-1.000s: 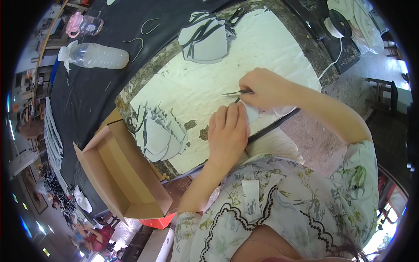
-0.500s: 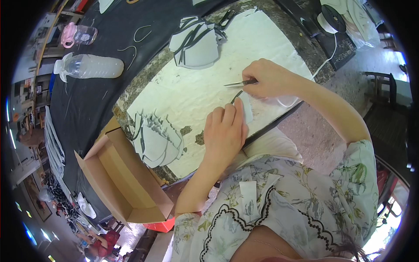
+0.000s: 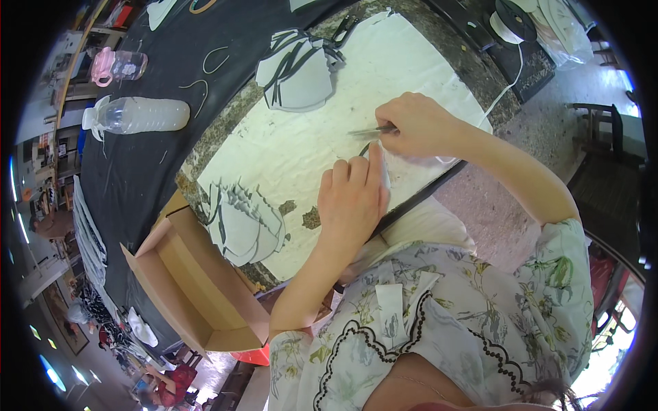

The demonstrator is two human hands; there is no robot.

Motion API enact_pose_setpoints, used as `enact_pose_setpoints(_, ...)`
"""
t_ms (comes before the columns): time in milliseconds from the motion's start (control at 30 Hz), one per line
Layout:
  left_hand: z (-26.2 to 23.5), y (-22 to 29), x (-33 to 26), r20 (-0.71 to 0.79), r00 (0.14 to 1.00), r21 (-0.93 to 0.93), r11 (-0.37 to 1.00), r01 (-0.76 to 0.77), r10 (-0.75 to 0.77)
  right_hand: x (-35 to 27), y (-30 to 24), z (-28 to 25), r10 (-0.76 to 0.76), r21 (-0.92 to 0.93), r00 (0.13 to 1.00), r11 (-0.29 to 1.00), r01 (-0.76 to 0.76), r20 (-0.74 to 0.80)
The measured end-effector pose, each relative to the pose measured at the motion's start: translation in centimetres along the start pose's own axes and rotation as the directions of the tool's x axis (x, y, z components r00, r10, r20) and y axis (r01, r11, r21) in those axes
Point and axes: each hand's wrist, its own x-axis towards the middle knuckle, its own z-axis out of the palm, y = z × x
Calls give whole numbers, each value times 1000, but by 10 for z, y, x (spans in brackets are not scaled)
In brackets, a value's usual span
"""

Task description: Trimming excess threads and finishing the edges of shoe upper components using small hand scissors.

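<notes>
My right hand (image 3: 418, 127) grips a thin metal tool (image 3: 367, 130) and points its tip left over a white work board (image 3: 301, 151). My left hand (image 3: 351, 198) lies flat, fingers together, pressing down a small pale piece (image 3: 384, 168) that shows at its fingertips. The two hands almost touch near the board's right side. Most of the pale piece is hidden under my left hand.
A stack of grey cut pieces (image 3: 298, 68) lies at the board's far edge, another stack (image 3: 243, 222) at its near left. An open cardboard box (image 3: 185, 281) stands left of me. A plastic bottle (image 3: 140, 115) and a pink-lidded cup (image 3: 116, 66) lie on the dark table. A spool (image 3: 514, 20) sits far right.
The view has shifted slightly; my hands stay together over the pale piece, the right hand's tool a little closer to my left fingertips.
</notes>
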Motion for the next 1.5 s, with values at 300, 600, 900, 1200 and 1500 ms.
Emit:
enact_pose_setpoints(300, -4, 16, -4, 50, 986, 71, 985, 158, -162, -51, -6, -43, 260, 94, 787, 963, -251, -559)
enact_pose_setpoints(600, 1, 17, -5, -43, 991, 71, 989, 127, -124, -62, -27, 48, 315, 83, 861, 948, -308, -398)
enact_pose_setpoints(900, -1, 20, -11, -63, 985, 39, 986, 163, -160, -54, -9, 54, 288, 272, 823, 947, -169, -490)
enact_pose_setpoints(1200, -4, 13, -63, -94, 992, -79, 993, -87, 79, -49, 5, 33, 113, 114, 759, 992, -51, -642)
enact_pose_setpoints(1500, -79, -75, -130, -507, 829, 364, 814, 453, -235, -33, -9, 51, -42, 245, 946, 961, 126, -322)
